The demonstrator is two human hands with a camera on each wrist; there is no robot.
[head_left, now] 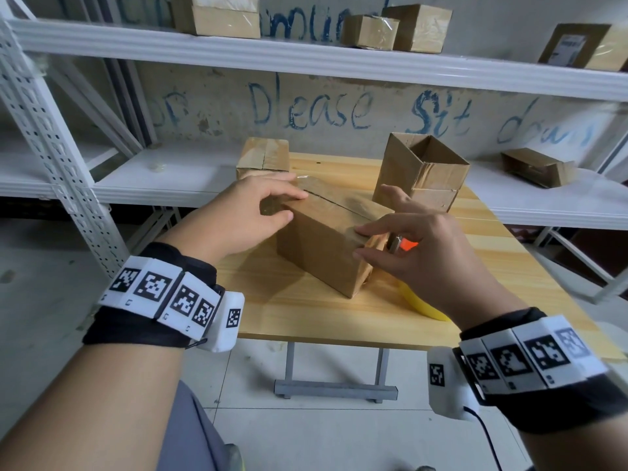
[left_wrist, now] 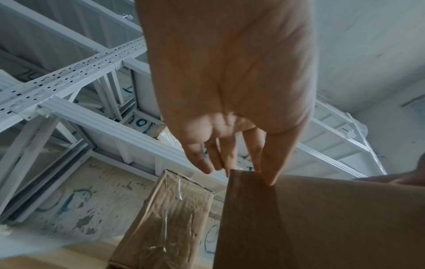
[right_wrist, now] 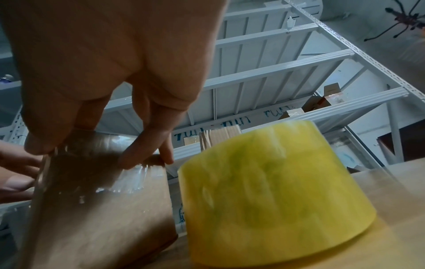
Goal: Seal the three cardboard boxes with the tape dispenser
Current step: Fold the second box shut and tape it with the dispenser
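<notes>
A closed cardboard box (head_left: pixel 323 239) lies slantwise in the middle of the wooden table (head_left: pixel 306 317), with clear tape along its top seam. My left hand (head_left: pixel 289 205) rests on its far left end, fingers flat on top and thumb against the side (left_wrist: pixel 241 169). My right hand (head_left: pixel 360 241) presses spread fingertips onto the tape at the box's near right end (right_wrist: pixel 103 154). The tape dispenser with its yellow roll (head_left: pixel 421 305) lies on the table under my right wrist, untouched (right_wrist: pixel 276 191). A taped box (head_left: pixel 263 154) stands behind. An open box (head_left: pixel 421 171) stands at the back right.
White metal shelving (head_left: pixel 306 59) runs behind and to the left of the table, with several cardboard boxes (head_left: pixel 394 28) on its upper shelf and one (head_left: pixel 537 166) on the lower right shelf. Grey floor lies below the table's near edge.
</notes>
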